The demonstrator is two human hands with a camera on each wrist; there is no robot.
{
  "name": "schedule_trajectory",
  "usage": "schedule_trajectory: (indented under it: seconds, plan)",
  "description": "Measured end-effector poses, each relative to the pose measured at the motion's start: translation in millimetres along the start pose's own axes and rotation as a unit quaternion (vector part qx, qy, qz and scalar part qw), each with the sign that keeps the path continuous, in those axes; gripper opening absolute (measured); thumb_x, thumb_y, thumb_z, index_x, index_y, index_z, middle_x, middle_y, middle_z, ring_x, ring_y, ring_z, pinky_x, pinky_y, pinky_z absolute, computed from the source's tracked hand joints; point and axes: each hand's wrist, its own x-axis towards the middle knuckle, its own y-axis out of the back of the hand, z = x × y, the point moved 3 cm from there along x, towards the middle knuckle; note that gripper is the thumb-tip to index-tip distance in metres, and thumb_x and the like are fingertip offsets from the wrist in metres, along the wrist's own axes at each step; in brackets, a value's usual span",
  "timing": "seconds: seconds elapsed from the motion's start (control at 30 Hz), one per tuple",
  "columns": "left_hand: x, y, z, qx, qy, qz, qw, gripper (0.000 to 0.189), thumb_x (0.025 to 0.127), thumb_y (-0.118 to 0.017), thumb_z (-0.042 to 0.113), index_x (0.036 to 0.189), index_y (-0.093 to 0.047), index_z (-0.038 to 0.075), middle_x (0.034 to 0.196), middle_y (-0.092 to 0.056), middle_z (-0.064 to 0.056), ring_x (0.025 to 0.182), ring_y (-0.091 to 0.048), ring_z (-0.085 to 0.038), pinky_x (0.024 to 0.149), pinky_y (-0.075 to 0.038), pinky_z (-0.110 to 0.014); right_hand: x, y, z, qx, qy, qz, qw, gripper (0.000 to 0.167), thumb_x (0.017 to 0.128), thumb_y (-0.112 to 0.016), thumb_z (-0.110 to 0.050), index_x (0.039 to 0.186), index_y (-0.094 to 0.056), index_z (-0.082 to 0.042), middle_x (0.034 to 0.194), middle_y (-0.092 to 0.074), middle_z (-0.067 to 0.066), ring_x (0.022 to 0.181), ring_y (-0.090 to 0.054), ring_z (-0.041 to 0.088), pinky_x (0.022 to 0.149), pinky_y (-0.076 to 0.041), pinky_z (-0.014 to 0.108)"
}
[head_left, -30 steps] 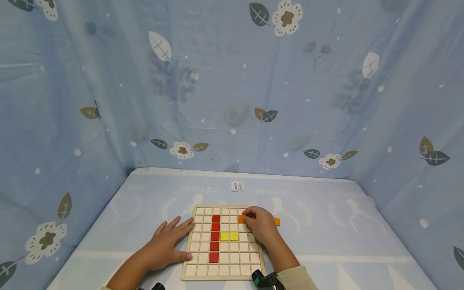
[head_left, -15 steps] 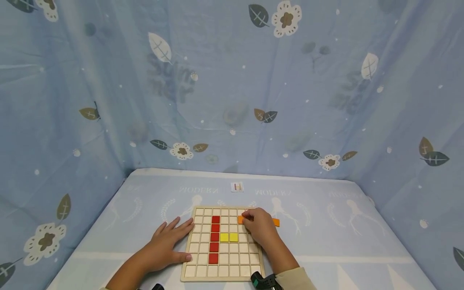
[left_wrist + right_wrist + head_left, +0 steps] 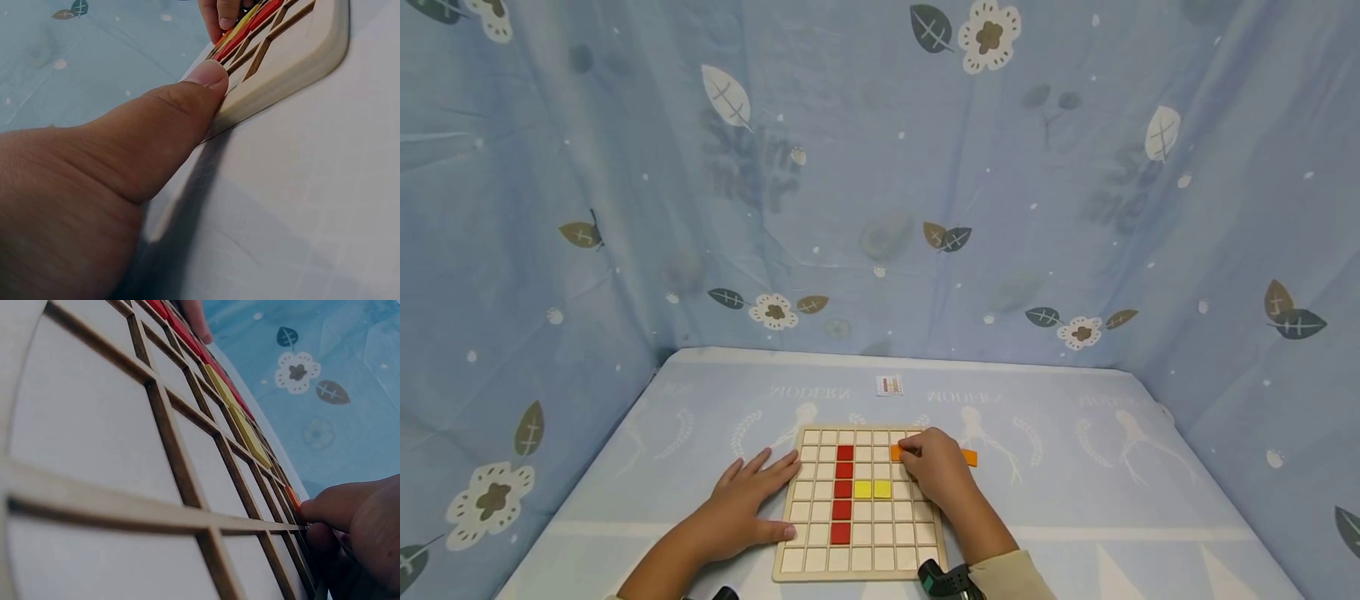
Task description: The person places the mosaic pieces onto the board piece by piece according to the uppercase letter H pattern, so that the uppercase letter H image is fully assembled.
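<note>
A wooden grid board (image 3: 857, 576) with white cells lies flat in front of me. Several red square tiles (image 3: 841, 510) fill a column of it, and two yellow tiles (image 3: 872, 489) lie to their right. My left hand (image 3: 741, 512) rests along the board's left edge with its fingers spread; its thumb touches the rim in the left wrist view. At the far right part of the grid, my right hand (image 3: 936, 467) pinches an orange tile (image 3: 292, 499) with thumb and forefinger. That hand hides the upper right cells.
Another orange piece (image 3: 970, 457) shows just past the right hand, beyond the board's right side. A small printed card (image 3: 889, 385) with a coloured grid pattern lies behind the board. Blue leaf-patterned curtain (image 3: 880, 183) encloses the table's back and sides.
</note>
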Motion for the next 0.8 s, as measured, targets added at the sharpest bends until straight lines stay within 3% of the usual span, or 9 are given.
schedule_trajectory:
  seconds: [0.13,0.37,0.53,0.7,0.8]
  plan:
    - [-0.9,0.5,-0.9,-0.001,0.0,-0.001,1.0,0.103,0.077,-0.078,0.07,0.162,-0.042,0.025,0.172,-0.029,0.01,0.162,-0.011,-0.042,0.122,0.003,-0.069,-0.9,-0.5,-0.8,0.011,-0.003,-0.006,0.9999,0.024,0.101,-0.072,-0.019,0.122,-0.08,-0.014,0.124,-0.069,0.008,0.11,-0.067,0.027,0.084,-0.06,0.041]
    - [1.4,-0.6,-2.4,0.0,-0.013,0.005,0.9999,0.103,0.078,-0.075,0.072,0.163,-0.04,0.026,0.172,-0.028,0.011,0.162,-0.011,-0.042,0.122,0.003,-0.069,0.3,3.6,-0.4,0.0,0.004,0.014,0.9999,0.021,0.099,-0.073,-0.019,0.118,-0.082,-0.014,0.111,-0.07,0.002,0.098,-0.066,0.02,0.077,-0.056,0.035]
    - [3.1,-0.7,-1.9,-0.001,-0.015,0.006,0.9999,0.103,0.078,-0.075,0.072,0.163,-0.04,0.025,0.172,-0.028,0.01,0.162,-0.011,-0.042,0.122,0.003,-0.069,0.7,4.0,1.4,0.004,0.003,0.015,0.9999,0.021,0.1,-0.072,-0.02,0.118,-0.082,-0.015,0.111,-0.07,0.002,0.097,-0.065,0.019,0.078,-0.056,0.035]
    - [2.2,-0.2,-0.8,-0.001,-0.007,0.001,1.0,0.103,0.077,-0.077,0.071,0.163,-0.041,0.025,0.172,-0.029,0.01,0.162,-0.011,-0.042,0.122,0.003,-0.07,-0.8,4.8,6.7,0.055,-0.013,-0.002,0.9984,0.024,0.101,-0.07,-0.026,0.122,-0.079,-0.017,0.126,-0.069,0.005,0.118,-0.066,0.03,0.093,-0.059,0.047]
    - [1.6,0.5,0.1,-0.003,-0.007,0.0,1.0,0.103,0.077,-0.077,0.071,0.163,-0.041,0.025,0.172,-0.029,0.01,0.162,-0.011,-0.042,0.122,0.003,-0.069,0.4,7.4,11.6,0.121,-0.03,-0.017,0.992,0.026,0.103,-0.069,-0.028,0.125,-0.077,-0.016,0.121,-0.071,0.008,0.108,-0.068,0.03,0.087,-0.06,0.045]
